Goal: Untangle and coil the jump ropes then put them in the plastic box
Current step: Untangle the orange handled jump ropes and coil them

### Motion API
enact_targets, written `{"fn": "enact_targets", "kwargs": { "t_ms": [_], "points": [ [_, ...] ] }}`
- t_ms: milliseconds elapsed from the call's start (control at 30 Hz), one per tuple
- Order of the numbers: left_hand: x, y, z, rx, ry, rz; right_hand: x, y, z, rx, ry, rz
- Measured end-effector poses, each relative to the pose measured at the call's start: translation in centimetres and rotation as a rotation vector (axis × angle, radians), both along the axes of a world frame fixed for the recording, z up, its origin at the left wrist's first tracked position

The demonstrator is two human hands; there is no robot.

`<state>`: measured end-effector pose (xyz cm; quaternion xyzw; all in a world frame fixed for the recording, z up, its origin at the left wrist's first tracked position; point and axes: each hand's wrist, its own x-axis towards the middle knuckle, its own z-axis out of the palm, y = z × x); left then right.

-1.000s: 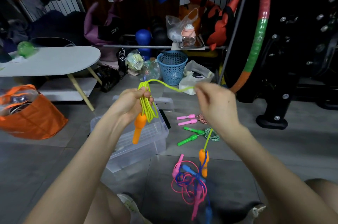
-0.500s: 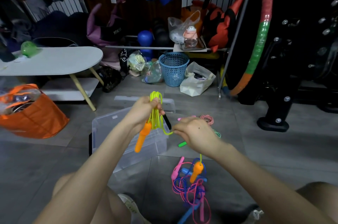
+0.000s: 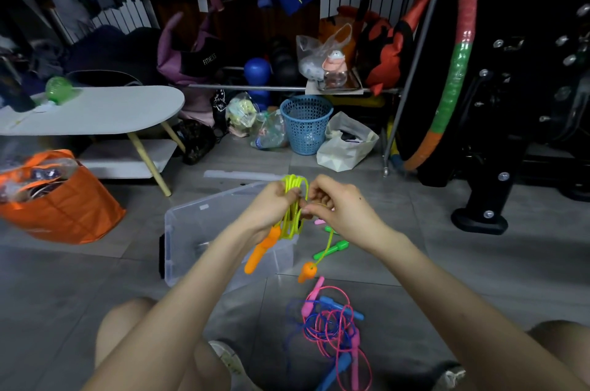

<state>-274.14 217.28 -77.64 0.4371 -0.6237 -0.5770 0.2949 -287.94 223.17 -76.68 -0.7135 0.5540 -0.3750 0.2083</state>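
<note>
My left hand [image 3: 271, 205] grips a coil of yellow-green jump rope [image 3: 295, 199], and one orange handle [image 3: 260, 251] hangs below it. My right hand [image 3: 338, 205] pinches the same rope right beside the coil. From it the rope's tail drops to the second orange handle [image 3: 307, 272], which dangles above the floor. A clear plastic box [image 3: 204, 231] sits open on the floor under my left hand. A tangle of pink and blue jump ropes [image 3: 332, 326] lies on the floor between my knees. A green-handled rope [image 3: 332, 248] lies to the right of the box.
An orange bag [image 3: 60, 202] stands at the left. Behind it is a low white table [image 3: 95, 109]. A blue basket [image 3: 306, 124] and a white bag [image 3: 346, 141] sit further back. A hoop [image 3: 453, 71] and black gym equipment [image 3: 510, 103] fill the right side.
My right hand has come up and left to meet the coil in my left hand. The free length of rope is shorter and the dangling orange handle hangs higher.
</note>
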Motion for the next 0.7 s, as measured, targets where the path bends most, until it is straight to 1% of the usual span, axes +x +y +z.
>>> {"fn": "enact_targets", "kwargs": {
  "t_ms": [133,267,333,433,500,600,633,700],
  "points": [
    [-0.2,1.0,0.8,0.222,0.112,-0.156,-0.3,-0.1,0.3,-0.057,0.053,-0.037],
    [0.2,1.1,1.6,0.362,0.16,-0.231,-0.9,-0.3,0.2,-0.104,0.053,-0.026],
    [0.4,1.2,1.9,0.437,0.169,-0.261,-1.4,-0.5,0.2,-0.109,-0.002,-0.001],
    [0.5,1.4,2.3,0.512,0.149,-0.31,-2.3,-0.3,0.3,-0.014,-0.155,0.095],
    [0.7,1.5,2.7,0.54,0.154,-0.346,-3.1,0.0,0.0,0.013,-0.165,0.121],
    [1.4,1.9,3.5,0.59,0.222,-0.414,-4.8,-0.2,-1.4,-0.022,-0.074,0.021],
    [1.7,2.0,3.9,0.599,0.253,-0.441,-5.4,-0.2,-2.1,-0.006,-0.081,-0.041],
    [2.4,1.9,4.7,0.611,0.36,-0.499,-6.2,0.0,-3.7,0.086,-0.175,-0.142]
  ]
}}
